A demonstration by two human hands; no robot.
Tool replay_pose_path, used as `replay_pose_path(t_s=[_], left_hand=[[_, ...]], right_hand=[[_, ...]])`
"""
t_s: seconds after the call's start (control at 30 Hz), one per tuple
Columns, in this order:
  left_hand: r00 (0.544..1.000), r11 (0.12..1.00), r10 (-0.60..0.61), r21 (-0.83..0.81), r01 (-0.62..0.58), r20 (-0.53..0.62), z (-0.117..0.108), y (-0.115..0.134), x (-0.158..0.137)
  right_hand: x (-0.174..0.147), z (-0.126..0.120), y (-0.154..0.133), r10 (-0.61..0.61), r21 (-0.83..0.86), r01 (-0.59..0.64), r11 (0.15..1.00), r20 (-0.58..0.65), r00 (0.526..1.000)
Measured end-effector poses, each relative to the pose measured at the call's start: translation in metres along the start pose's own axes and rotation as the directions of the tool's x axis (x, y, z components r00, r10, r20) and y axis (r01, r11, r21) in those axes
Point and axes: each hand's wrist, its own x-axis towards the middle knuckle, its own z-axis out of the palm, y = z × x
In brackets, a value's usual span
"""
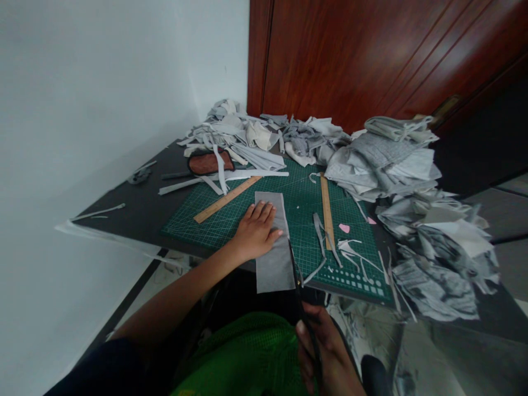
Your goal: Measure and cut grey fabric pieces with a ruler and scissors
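Observation:
A grey rectangular piece of fabric (274, 272) lies on the green cutting mat (305, 198), its near end hanging past the table's front edge. My left hand (256, 231) rests flat on it with the fingers stretched out. My right hand (324, 346) is below the table edge, closed around the handles of dark scissors (297, 291). The scissors' blades run along the right edge of the fabric, with the tip about halfway up. Thin grey fabric strips (319, 236) lie on the mat just right of the blades.
Two wooden rulers (226, 200) (327, 212) lie on the mat. Fabric scraps (235, 132) heap along the back, beside a brown patch with dark edging (210, 163). Folded grey cloth (383, 159) is stacked at the right, with crumpled cloth (441, 264) nearer. A wall (103, 82) borders the left.

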Motion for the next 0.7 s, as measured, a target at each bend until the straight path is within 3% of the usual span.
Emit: replay_pose_path(t_s=[0.27, 0.5, 0.7], left_hand=[[1.0, 1.0, 0.004, 0.007, -0.004, 0.004, 0.001, 0.0, -0.002], [1.0, 1.0, -0.008, 0.018, 0.008, 0.003, 0.0, 0.001, -0.005], [1.0, 1.0, -0.007, 0.002, 0.007, -0.018, 0.002, 0.001, -0.005]], right_hand=[[0.013, -0.01, -0.002, -0.025, 0.089, 0.022, 0.996, 0.034, 0.999], [0.025, 0.006, -0.017, -0.068, 0.056, 0.068, 0.996, -0.008, 0.998], [0.033, 0.013, -0.026, -0.066, 0.037, 0.065, 0.997, 0.035, 0.997]])
